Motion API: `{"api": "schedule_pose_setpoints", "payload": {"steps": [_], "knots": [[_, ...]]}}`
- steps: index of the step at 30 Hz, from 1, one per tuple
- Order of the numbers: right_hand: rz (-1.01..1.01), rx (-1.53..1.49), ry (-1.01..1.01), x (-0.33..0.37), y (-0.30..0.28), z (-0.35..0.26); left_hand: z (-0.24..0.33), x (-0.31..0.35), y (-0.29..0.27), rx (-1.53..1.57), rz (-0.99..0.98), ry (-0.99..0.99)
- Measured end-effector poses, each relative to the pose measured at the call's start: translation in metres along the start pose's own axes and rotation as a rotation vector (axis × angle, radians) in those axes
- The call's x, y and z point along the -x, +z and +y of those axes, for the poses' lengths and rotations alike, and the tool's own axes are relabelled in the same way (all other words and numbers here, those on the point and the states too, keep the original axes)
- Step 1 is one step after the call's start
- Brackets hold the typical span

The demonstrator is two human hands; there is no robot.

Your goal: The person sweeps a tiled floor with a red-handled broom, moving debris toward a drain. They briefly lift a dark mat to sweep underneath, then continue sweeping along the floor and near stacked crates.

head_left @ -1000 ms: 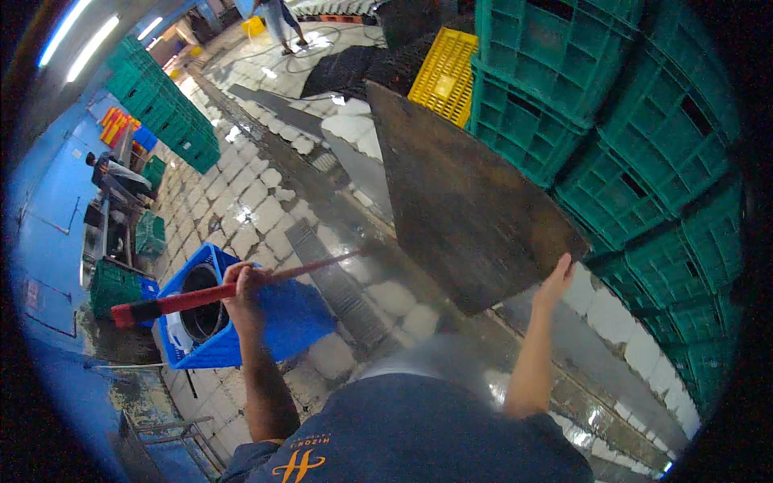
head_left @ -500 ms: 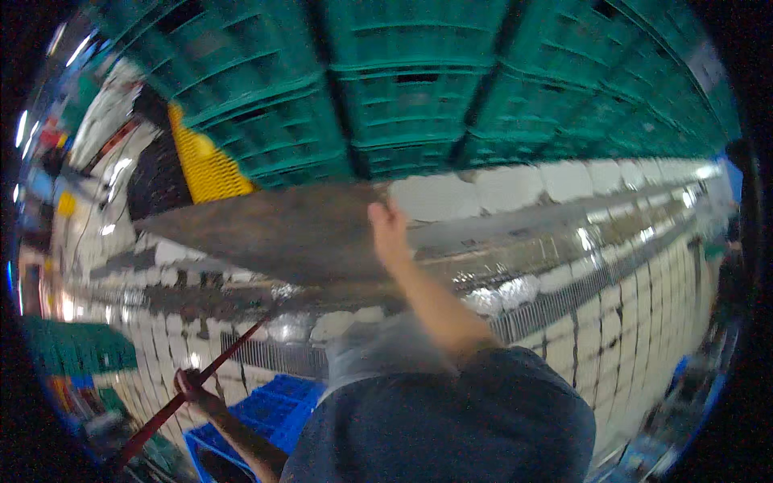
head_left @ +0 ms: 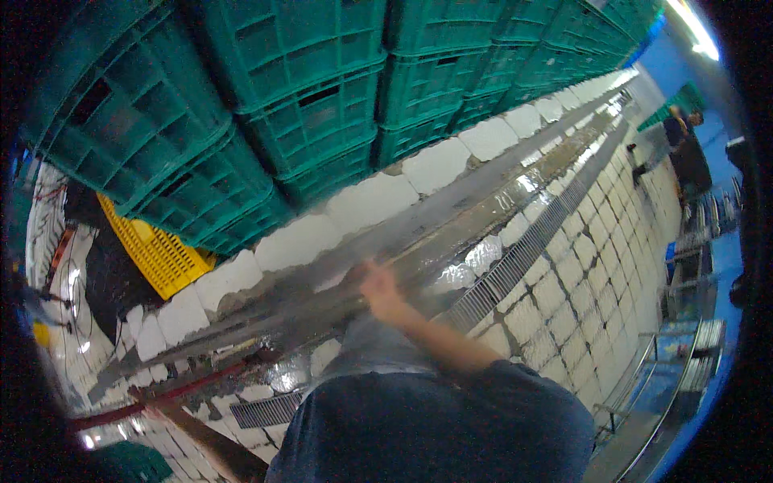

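At the lower left, my left hand [head_left: 153,405] is closed round a long, thin, dark red pole [head_left: 197,385]. The pole slants up to the right over the wet floor, and its far end blurs into the ground. My right hand [head_left: 381,291] reaches out in front of my body, above a wet, muddy floor channel [head_left: 483,211]. Motion smears its fingers, so I cannot make out whether they hold anything.
Stacked green plastic crates [head_left: 314,105] form a wall ahead. A yellow perforated crate [head_left: 161,249] stands by their left end. A metal drain grate [head_left: 515,270] runs along the tiled floor [head_left: 580,314]. Metal racks [head_left: 684,378] and a person [head_left: 686,149] are on the right.
The view has swung to the right. The broad dark flat shape by my right hand no longer shows, nor does the blue crate. The red pole now lies at a flatter angle.
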State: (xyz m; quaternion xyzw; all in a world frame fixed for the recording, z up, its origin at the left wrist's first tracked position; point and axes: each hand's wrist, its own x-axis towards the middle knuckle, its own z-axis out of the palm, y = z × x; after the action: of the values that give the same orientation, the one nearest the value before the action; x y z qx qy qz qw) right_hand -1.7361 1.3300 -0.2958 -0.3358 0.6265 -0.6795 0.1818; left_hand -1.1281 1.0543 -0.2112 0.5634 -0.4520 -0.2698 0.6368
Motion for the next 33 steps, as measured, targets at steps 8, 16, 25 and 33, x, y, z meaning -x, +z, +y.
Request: {"api": "schedule_pose_setpoints", "payload": {"steps": [8,16,25,33], "knots": [[0.002,-0.081,0.291,0.013,-0.005,0.006,-0.033,-0.054,0.006,0.035,-0.110,-0.045],[0.267,-0.063,0.082,-0.037,0.021,-0.011,-0.038,-0.078,0.012,0.252,-0.280,-0.206],[0.519,-0.547,-0.018,-0.138,-0.015,-0.096,0.087,-0.018,0.053,0.296,-0.105,-0.067],[0.697,-0.833,-0.183,-0.212,-0.148,-0.126,0.136,0.133,0.111,0.436,-0.210,0.017]]}}
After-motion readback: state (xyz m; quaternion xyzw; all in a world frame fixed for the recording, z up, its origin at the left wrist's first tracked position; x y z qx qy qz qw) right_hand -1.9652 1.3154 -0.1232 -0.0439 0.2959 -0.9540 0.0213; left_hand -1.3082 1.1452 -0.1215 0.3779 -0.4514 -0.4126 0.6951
